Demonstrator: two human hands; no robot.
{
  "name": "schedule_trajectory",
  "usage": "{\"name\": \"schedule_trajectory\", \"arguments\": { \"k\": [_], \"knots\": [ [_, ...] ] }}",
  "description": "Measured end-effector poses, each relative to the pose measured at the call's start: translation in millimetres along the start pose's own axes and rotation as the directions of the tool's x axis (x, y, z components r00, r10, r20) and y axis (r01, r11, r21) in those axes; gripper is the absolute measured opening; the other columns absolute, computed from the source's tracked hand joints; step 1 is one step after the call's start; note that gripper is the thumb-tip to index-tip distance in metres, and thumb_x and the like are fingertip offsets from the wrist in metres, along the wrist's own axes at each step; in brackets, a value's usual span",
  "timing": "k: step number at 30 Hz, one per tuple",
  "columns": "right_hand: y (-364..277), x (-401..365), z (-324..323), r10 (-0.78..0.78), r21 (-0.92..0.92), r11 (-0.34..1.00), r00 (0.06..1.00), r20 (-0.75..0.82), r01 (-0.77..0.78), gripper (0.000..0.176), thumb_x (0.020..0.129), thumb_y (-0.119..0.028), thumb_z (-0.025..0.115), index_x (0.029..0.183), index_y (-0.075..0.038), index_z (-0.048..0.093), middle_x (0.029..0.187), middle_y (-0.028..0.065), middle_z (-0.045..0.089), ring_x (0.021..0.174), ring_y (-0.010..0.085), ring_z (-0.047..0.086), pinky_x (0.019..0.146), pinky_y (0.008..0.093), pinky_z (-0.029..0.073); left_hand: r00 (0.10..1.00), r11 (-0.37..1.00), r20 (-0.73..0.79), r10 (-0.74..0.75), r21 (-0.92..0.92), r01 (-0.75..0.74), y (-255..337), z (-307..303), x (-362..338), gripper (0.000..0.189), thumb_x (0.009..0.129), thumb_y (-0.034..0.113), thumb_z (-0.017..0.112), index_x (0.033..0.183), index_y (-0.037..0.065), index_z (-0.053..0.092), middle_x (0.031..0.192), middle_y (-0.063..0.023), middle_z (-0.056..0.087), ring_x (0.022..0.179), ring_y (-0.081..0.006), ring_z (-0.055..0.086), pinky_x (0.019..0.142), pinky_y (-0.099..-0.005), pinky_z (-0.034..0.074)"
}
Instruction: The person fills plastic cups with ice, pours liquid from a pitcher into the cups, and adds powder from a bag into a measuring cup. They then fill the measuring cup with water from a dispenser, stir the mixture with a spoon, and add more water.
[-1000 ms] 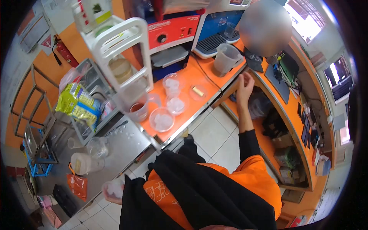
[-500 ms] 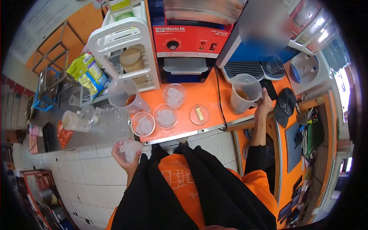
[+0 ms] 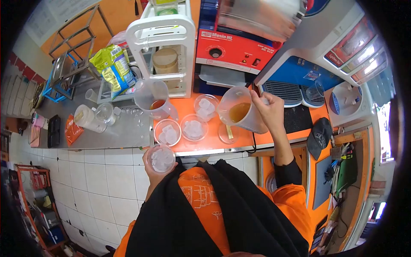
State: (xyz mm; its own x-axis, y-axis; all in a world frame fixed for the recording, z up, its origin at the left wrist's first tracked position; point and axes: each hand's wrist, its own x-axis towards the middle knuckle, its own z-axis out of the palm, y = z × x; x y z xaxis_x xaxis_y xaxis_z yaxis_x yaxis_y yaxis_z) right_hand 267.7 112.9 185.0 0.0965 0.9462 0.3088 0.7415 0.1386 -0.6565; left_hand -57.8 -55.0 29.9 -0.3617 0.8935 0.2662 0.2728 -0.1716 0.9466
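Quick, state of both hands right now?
Left hand: closed around a clear round plastic cup of whitish ice chunks.
Right hand: closed, holding a translucent plastic pitcher with amber-brown liquid inside.

view: head-worn | facing: forward and steeply down | field: wide, round-edged | counter [image 3: 183, 107]: near

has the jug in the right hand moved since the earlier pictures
Yes: the translucent jug has moved left, from right of the red cup sealer to in front of it.
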Motion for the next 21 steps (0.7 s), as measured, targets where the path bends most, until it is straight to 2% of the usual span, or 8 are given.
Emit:
{"name": "schedule_trajectory", "arguments": {
  "k": [2, 5, 18, 21],
  "knots": [
    [-6.3, 4.9, 7.3, -0.047, -0.056, 0.997, 0.999, 0.011, 0.047, 0.051, 0.076, -0.044, 0.069, 0.057, 0.001, 0.056, 0.046, 0.0153, 0.045, 0.039, 0.0258, 0.046, 0.045, 0.0363, 0.038, 0.999, 0.999, -0.016, -0.039, -0.039, 0.038, -2.3, -4.1, -0.4, 0.089, 0.054, 0.012, 0.086, 0.127, 0.003, 0.035, 0.117, -0.0106, 0.05, 0.112, -0.0221, 0.047, 0.098, -0.0372, 0.037],
    [-19.8, 9.5, 12.2, -0.148, -0.175, 0.973, 0.989, 0.016, 0.149, 0.051, 0.076, -0.046, 0.067, 0.059, 0.001, 0.059, 0.049, 0.0177, 0.051, 0.045, 0.0347, 0.052, 0.047, 0.0382, 0.041, 0.995, 0.995, -0.045, -0.086, -0.054, 0.084, -5.0, -11.4, 0.1, 0.089, 0.054, 0.011, 0.086, 0.127, 0.004, 0.035, 0.118, -0.0104, 0.05, 0.112, -0.0223, 0.047, 0.099, -0.0371, 0.037],
    [-25.2, 15.0, 18.5, -0.11, -0.271, 0.955, 0.993, 0.044, 0.118, 0.048, 0.074, -0.047, 0.068, 0.073, 0.001, 0.068, 0.056, 0.0204, 0.056, 0.053, 0.0371, 0.059, 0.052, 0.039, 0.047, 0.997, 0.993, -0.062, -0.041, 0.11, 0.047, -14.5, -32.3, 11.6, 0.09, 0.053, 0.012, 0.086, 0.127, 0.005, 0.036, 0.12, -0.0103, 0.049, 0.115, -0.0234, 0.046, 0.1, -0.0382, 0.036],
    [-25.1, 13.5, 19.2, -0.121, -0.261, 0.958, 0.992, 0.024, 0.123, 0.048, 0.074, -0.047, 0.068, 0.075, 0.001, 0.069, 0.055, 0.0201, 0.056, 0.052, 0.0365, 0.059, 0.052, 0.0387, 0.047, 0.996, 0.997, -0.07, -0.057, 0.055, 0.061, -16.7, -33.1, 13.0, 0.09, 0.053, 0.012, 0.086, 0.127, 0.005, 0.037, 0.12, -0.0102, 0.049, 0.115, -0.0235, 0.045, 0.1, -0.0384, 0.036]
  ]
}}
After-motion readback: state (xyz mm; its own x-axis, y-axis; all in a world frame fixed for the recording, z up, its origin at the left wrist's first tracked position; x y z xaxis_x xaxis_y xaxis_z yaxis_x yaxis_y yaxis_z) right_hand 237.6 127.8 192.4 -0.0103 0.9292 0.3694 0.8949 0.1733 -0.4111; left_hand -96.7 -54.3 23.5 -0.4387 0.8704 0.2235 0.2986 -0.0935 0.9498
